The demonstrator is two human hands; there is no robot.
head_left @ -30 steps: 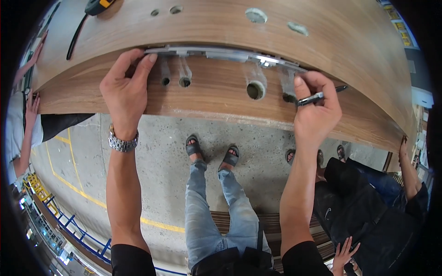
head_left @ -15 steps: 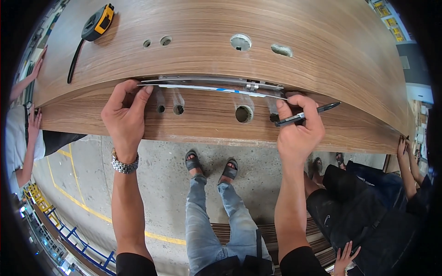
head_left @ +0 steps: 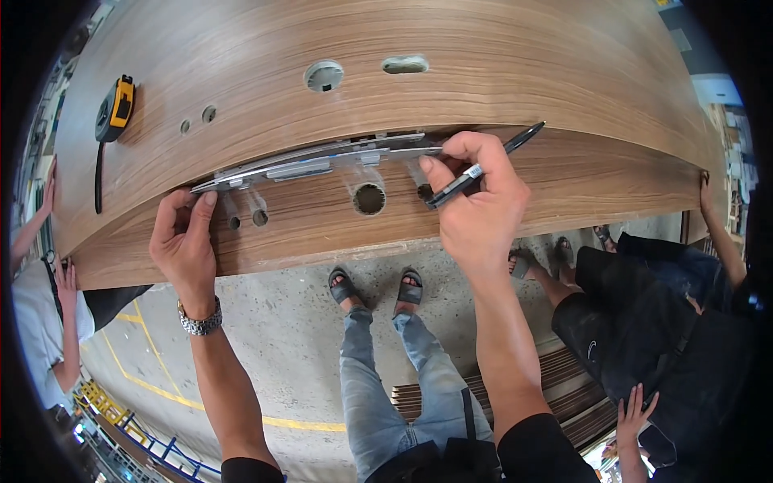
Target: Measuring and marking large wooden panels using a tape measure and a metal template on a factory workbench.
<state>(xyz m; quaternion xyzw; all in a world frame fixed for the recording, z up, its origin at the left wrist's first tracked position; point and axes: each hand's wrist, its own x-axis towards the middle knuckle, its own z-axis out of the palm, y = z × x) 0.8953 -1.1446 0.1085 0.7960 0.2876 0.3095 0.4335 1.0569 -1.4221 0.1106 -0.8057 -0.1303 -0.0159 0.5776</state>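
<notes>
My left hand [head_left: 185, 249], with a metal watch [head_left: 200, 318] on its wrist, pinches the left end of a long thin metal strip [head_left: 299, 168] between thumb and fingers. The other end of the strip is pinched by my right hand [head_left: 487, 213]. A black pen [head_left: 525, 137] lies across the fingers of that same hand, slanting up to the right. The strip runs along the seam between an upper wood-grain board [head_left: 483, 88] and a lower one [head_left: 306, 233]. Behind it, more metal fittings [head_left: 386, 138] show in the seam.
Both boards have round and oblong cut-outs, such as a large round hole [head_left: 324, 76]. A yellow and black tape measure [head_left: 117, 107] lies at the upper left. People stand at both ends, one person's hand [head_left: 66, 278] on the left edge. Stacked boards [head_left: 555, 378] lie behind me.
The view has turned, so the boards and tape measure sit further left. The strip now slants, its left end lower, and its small clips show more. Both hands keep their hold.
</notes>
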